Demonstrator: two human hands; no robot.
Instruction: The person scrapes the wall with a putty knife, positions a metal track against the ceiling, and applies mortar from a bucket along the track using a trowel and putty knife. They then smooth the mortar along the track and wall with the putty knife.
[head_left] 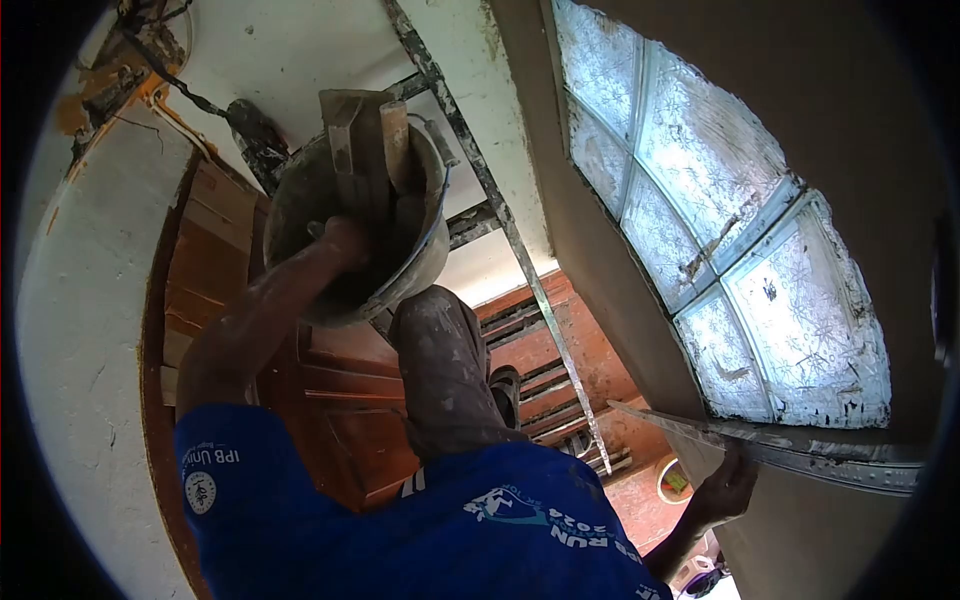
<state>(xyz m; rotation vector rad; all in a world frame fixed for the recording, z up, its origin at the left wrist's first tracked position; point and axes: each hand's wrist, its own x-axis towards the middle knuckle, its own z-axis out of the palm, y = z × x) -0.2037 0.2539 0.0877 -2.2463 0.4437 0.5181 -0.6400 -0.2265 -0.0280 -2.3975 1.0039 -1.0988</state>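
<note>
My left hand (pixel 345 243) reaches down into a mortar-stained bucket (pixel 432 265). Its fingers look closed, but the bucket's dark inside hides what they grip. Beside it, a grey mortar-coated block-like tool (pixel 358 125) and a wooden piece (pixel 396 148) stick up out of the bucket. Over on the right, my right hand (pixel 728 490) is closed around the edge of a long metal straightedge (pixel 800 455). The straightedge lies close along the plastered wall (pixel 640 300), just below the glass-block window (pixel 720 220).
A paint-splattered metal ladder (pixel 500 205) stands under me, with my knee (pixel 440 340) beside the bucket. Far below are a reddish floor (pixel 575 310), a sandalled foot (pixel 505 390) and a pale round container (pixel 674 480). A wooden door (pixel 355 430) is at left; cables (pixel 165 75) hang above it.
</note>
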